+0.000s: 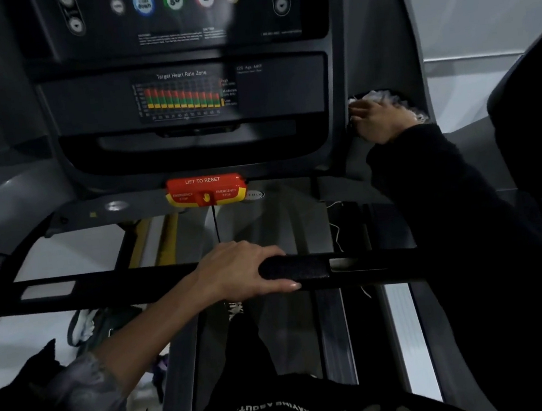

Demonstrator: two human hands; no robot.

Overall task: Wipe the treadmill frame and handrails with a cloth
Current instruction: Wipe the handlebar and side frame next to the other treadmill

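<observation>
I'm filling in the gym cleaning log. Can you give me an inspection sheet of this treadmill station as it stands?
Surface: dark console frame, cloth at its right side.
Job's things: white cloth bunched against the frame; black front handrail.
Clutter: bag on the floor at left.
Hands: right hand holds the cloth to the frame; left hand grips the handrail.
Cables: black cord hangs from the emergency stop; thin white cable lower right.
Surroundings: another machine at right; pale wall.
</observation>
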